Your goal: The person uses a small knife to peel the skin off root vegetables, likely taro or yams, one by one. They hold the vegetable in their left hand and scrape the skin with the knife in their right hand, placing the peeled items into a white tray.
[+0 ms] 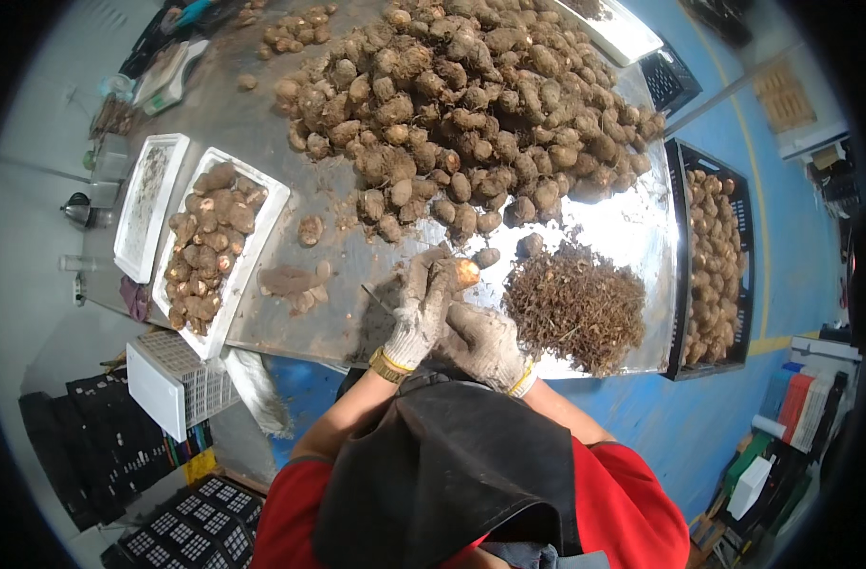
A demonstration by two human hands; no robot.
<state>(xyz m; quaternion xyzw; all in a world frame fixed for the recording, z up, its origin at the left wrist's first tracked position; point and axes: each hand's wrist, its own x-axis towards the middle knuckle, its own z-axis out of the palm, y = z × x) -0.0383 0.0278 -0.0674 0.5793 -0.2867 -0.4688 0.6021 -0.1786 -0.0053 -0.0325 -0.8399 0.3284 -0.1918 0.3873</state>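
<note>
My left hand, in a soiled white knit glove, grips a taro corm whose pale cut end faces right. Close beside it, the similarly gloved right hand has its fingers curled inward; whether anything is inside them is hidden. A thin, dark, straight object shows just left of my left hand. Beyond both hands rises a big heap of hairy brown taro corms. Right of my hands lies a mound of brown root trimmings. Two loose corms sit between heap and mound.
On the metal table, a white foam tray holds trimmed corms, beside another foam tray with dirt. A brown glove lies nearer. A black crate of corms stands against the right edge. A person's blue-gloved hand shows far left.
</note>
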